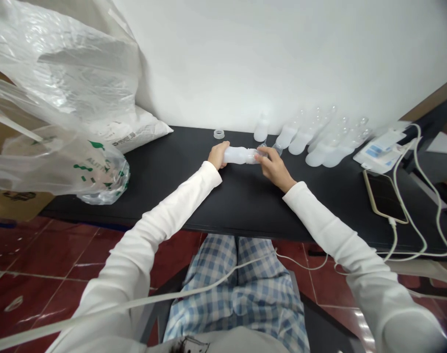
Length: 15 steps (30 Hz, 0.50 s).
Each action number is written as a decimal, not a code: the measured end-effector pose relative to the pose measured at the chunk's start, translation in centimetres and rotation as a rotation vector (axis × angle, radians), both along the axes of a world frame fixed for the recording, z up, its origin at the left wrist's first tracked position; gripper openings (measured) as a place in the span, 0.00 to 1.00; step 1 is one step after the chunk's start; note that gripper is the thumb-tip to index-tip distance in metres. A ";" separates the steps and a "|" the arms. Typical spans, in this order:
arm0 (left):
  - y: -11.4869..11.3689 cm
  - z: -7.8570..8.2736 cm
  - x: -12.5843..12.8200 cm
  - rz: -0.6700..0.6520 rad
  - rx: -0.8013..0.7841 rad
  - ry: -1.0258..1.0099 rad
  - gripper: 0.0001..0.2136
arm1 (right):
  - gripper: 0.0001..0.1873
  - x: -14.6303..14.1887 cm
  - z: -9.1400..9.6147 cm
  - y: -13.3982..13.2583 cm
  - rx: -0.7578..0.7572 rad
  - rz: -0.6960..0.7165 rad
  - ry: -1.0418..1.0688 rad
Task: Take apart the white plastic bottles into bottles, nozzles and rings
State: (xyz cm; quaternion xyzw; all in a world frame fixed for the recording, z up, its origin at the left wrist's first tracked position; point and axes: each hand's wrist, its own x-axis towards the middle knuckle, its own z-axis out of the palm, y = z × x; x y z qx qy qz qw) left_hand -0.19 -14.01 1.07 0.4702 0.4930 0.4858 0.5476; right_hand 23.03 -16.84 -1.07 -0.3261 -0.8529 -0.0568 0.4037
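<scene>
A white translucent baby bottle (236,155) lies sideways in the air above the black table, held between both hands. My left hand (218,155) wraps round its base end. At its other end, my right hand (275,168) has its fingers closed on the clear cap end; the exact part under the fingertips is partly hidden. Behind the hands a clear ring-shaped collar (218,134) rests on the table. One similar bottle (261,128) stands upright near the wall, and small clear pieces lie just beyond my right hand.
Several capped bottles (321,137) stand in a group at the back right. Further right are a phone (385,195) on a charging cable and a white box (380,151). Plastic bags (98,166) fill the left end of the black table (164,191). A cable crosses my lap.
</scene>
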 end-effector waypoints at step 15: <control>-0.7 1.0 0.4 0.058 -0.057 -0.083 0.16 | 0.17 1.0 2.6 -1.4 -0.012 0.077 -0.088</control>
